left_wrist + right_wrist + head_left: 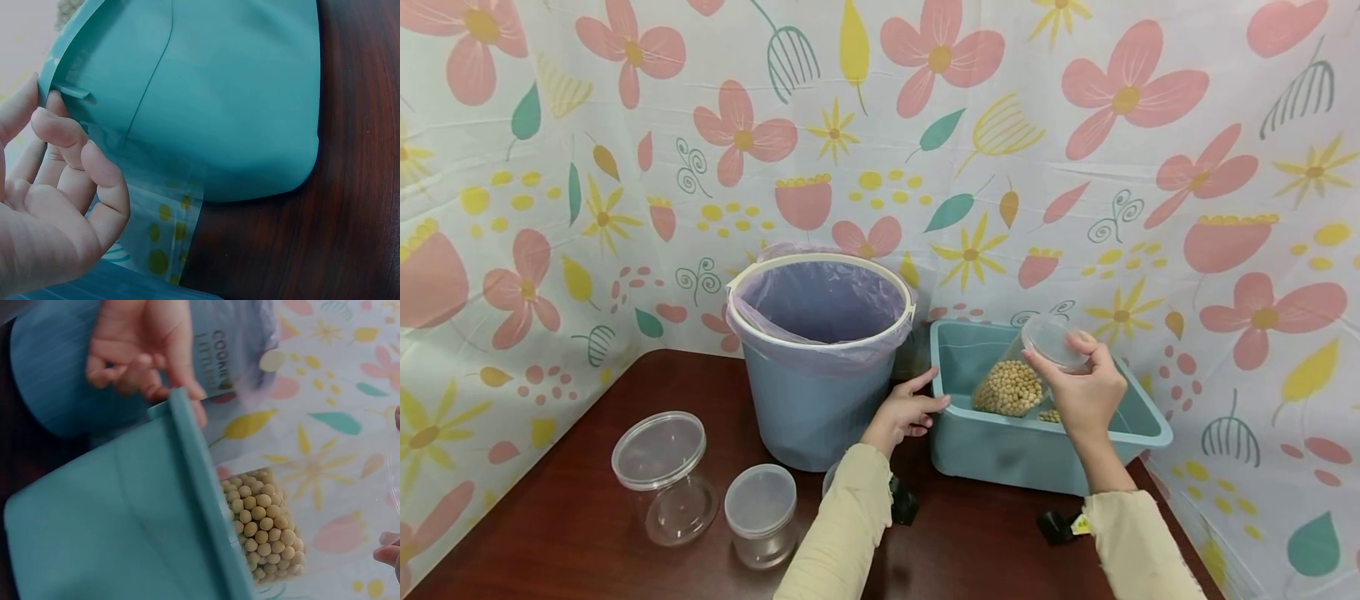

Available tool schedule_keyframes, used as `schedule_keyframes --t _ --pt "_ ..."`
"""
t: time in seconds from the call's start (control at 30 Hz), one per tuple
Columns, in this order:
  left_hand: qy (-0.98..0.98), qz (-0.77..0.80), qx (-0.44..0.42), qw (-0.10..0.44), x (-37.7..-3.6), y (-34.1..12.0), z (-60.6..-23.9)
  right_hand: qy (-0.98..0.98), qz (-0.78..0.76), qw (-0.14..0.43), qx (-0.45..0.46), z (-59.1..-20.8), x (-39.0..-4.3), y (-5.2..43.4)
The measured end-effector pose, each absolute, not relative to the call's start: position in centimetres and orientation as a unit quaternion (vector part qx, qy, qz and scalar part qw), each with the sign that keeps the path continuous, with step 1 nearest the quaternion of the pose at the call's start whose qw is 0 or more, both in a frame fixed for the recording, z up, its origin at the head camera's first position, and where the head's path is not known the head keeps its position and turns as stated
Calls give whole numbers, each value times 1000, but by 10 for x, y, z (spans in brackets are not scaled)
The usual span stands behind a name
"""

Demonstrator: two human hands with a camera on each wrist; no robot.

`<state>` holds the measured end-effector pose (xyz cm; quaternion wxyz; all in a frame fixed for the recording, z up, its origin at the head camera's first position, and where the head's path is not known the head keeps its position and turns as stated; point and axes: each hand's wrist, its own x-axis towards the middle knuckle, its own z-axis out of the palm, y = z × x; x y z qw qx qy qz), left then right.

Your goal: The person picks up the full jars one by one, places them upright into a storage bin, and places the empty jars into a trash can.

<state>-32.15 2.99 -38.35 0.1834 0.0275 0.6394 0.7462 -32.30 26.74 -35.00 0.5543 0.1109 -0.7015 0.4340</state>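
Note:
My right hand grips a clear plastic jar around its lidded top. The jar leans over the teal basin, and pale round soybeans are gathered at its lower end. A few more soybeans show low in the basin, beside the jar. In the right wrist view, the beans sit just past the basin's rim, and only fingertips of the right hand show at the edge. My left hand pinches the basin's left rim between thumb and fingers, with its other fingers loosely bent outside the wall.
A blue bucket with a purple liner stands left of the basin. Two lidded clear jars stand at the front left of the dark wood table. Flower-patterned cloth hangs close behind everything.

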Motion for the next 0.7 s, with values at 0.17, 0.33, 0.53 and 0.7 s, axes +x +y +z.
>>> schedule_keyframes --t 0.17,0.33,0.53,0.7 --pt "646 741 28 181 -323 31 -385 -727 399 552 93 -378 -339 279" --pt "656 734 26 172 -323 33 -385 -744 399 531 74 -390 -339 275" --pt "656 735 25 173 -322 33 -385 -762 387 512 91 -401 -338 271" --pt "655 735 25 171 -322 32 -385 -779 382 487 95 -411 -342 271"
